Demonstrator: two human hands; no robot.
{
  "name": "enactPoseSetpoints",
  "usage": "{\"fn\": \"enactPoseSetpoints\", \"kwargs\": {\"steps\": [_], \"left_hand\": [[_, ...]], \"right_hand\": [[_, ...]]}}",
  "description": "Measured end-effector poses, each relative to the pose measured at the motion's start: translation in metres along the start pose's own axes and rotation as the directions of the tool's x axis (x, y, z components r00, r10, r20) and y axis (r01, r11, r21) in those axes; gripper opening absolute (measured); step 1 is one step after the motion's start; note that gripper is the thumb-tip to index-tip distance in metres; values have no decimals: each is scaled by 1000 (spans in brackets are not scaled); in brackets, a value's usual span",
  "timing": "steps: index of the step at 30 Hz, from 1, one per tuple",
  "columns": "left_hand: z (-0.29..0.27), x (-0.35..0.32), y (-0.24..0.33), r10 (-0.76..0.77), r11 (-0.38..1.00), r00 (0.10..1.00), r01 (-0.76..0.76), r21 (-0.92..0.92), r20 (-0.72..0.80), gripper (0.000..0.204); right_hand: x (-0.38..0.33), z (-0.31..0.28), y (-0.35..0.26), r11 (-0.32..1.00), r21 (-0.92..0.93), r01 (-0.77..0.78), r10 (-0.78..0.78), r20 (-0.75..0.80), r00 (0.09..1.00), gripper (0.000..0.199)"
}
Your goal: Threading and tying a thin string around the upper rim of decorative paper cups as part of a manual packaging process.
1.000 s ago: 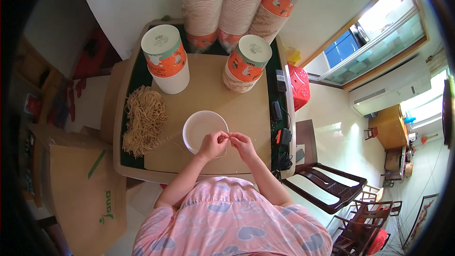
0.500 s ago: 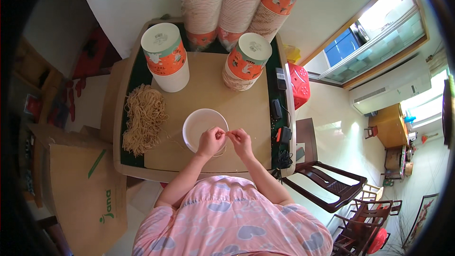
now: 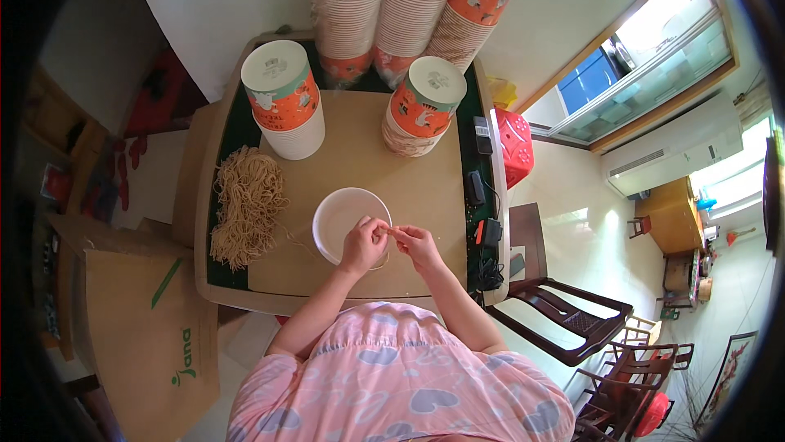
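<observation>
My left hand (image 3: pixel 365 244) is closed in a pinch over the right side of a white paper bucket (image 3: pixel 331 211), which stands upright with its open mouth facing me. Beside the bucket's right rim, my right hand (image 3: pixel 416 246) pinches too, its fingertips meeting those of the left. A thin tan string (image 3: pixel 381 264) shows below the hands near the rim; the part between the fingertips is too small to see clearly. To the left lies a tangled heap of tan strings (image 3: pixel 248 206), with a loose strand trailing toward the bucket.
Upside-down stacks of orange-and-green paper buckets stand at left (image 3: pixel 284 107) and right (image 3: pixel 423 111). Tall wrapped stacks (image 3: pixel 352 8) line the back. Chargers and cables (image 3: pixel 489 234) lie along the right edge. A cardboard box (image 3: pixel 147 319) stands left, a dark wooden chair (image 3: pixel 564 319) right.
The fingertips have shifted slightly, and my right hand is turned a little more toward the left. Both hands stay together at the bucket's right rim.
</observation>
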State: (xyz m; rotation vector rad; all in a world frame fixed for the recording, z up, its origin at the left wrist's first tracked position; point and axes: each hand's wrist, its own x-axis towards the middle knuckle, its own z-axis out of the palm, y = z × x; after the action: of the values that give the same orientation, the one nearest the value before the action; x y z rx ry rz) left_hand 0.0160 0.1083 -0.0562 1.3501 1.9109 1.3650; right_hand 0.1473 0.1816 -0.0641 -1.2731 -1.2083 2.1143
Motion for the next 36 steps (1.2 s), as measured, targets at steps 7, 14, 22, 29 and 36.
{"fn": "enactPoseSetpoints", "kwargs": {"steps": [7,14,22,29,36], "left_hand": [[-4,0,8,44,999,999,-44,28,8,8],[-3,0,6,75,995,997,-75,67,8,8],[-2,0,1,-15,998,1000,15,-53,3,7],[-10,-2,-18,-132,960,989,143,-240,61,7],[-10,-4,-29,-285,856,950,314,-412,130,6]], "right_hand": [[2,-1,-1,1000,-6,12,-12,14,1000,14],[2,0,-1,998,-54,23,-23,4,1000,14],[-2,8,-6,933,-338,125,-160,-76,984,15],[-15,27,-16,447,-770,455,-590,128,797,10],[-11,27,-12,398,-819,413,-560,140,817,7]]}}
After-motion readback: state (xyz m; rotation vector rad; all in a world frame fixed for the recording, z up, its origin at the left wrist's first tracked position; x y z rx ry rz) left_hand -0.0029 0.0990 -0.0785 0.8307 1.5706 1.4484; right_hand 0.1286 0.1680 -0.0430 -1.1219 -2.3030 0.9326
